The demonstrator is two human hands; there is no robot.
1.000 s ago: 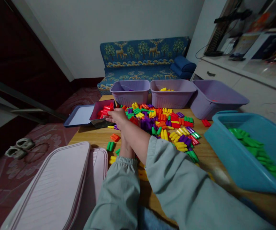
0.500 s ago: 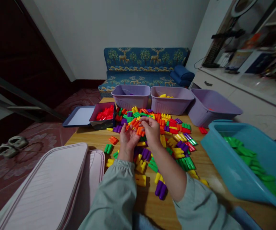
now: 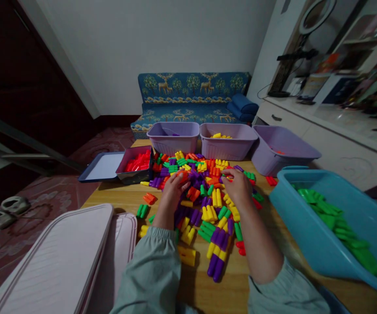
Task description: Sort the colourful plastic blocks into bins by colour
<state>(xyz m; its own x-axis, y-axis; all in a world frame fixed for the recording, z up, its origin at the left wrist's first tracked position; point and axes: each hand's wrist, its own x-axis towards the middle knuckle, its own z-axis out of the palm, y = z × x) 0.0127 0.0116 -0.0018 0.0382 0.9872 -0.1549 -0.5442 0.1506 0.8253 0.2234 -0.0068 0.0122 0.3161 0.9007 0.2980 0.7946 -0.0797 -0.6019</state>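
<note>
A heap of red, orange, yellow, green and purple plastic blocks (image 3: pixel 212 209) covers the middle of the wooden table (image 3: pixel 123 198). My left hand (image 3: pixel 171 192) rests on the heap's left side, fingers cupped round orange blocks (image 3: pixel 183 175). To the right, my right hand (image 3: pixel 240 186) lies on the heap with its fingers curled, pinching a red block (image 3: pixel 227 177) at the fingertips. Both grey-green sleeves reach in from the bottom edge.
A dark box of red blocks (image 3: pixel 136 163) stands beside its blue lid (image 3: pixel 101 168). Three lilac bins (image 3: pixel 171 137) (image 3: pixel 227 139) (image 3: pixel 283 150) line the far edge. A blue tub (image 3: pixel 306 218) with green blocks is right, a pink lidded case (image 3: pixel 54 261) left.
My right hand came back from the red-block box to the heap, met the left hand, then moved right. The left hand stays on the heap, holding orange blocks.
</note>
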